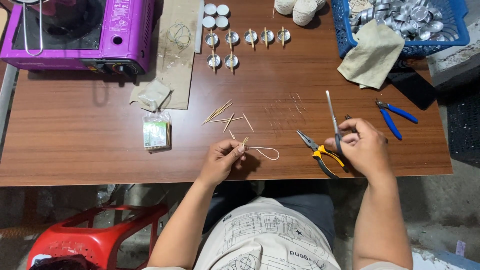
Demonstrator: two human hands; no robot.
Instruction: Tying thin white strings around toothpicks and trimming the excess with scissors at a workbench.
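Small craft workshop: wooden worktable (100, 135), pliers (320, 152), basket of metal cups (400, 22), portable stove (80, 32).

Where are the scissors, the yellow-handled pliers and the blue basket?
scissors (332, 112), head view, on the raised blade.
yellow-handled pliers (325, 157), head view, on a yellow handle.
blue basket (457, 30), head view, on its right wall.

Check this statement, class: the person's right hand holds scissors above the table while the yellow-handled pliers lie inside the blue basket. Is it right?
Not quite. The right hand does hold the scissors above the table, but the yellow-handled pliers lie on the table beside that hand, not inside the blue basket. The head view shows this.
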